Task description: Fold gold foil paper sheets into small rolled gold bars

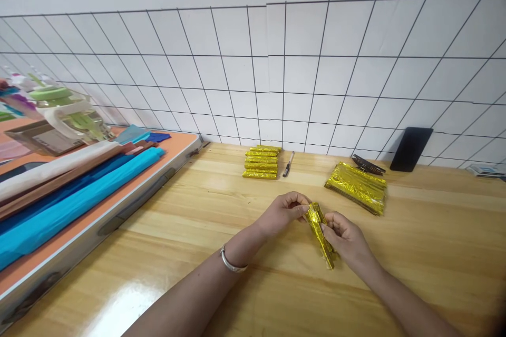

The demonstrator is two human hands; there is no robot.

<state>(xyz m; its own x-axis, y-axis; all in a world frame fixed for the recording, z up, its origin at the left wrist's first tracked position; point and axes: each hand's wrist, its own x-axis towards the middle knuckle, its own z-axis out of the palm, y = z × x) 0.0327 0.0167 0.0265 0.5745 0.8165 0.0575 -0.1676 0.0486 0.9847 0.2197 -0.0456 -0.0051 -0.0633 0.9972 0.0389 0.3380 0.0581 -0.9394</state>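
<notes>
A shiny gold foil strip [321, 234], partly folded, is held between both hands over the wooden table. My left hand [285, 209] pinches its upper end. Lower down on the right side, my right hand [343, 234] grips it with thumb and fingers. Behind my hands lies a row of folded gold foil bundles [261, 162], set side by side. To the right is a flat stack of gold foil sheets [358, 187]. My palms are hidden from view.
A pen [289, 164] lies beside the bundles. A dark hair clip [368, 165] sits behind the foil stack, and a black phone [411, 148] leans on the tiled wall. At left, an orange-topped case [174, 155] carries coloured rolls [90, 197] and a green-lidded bottle [51, 96].
</notes>
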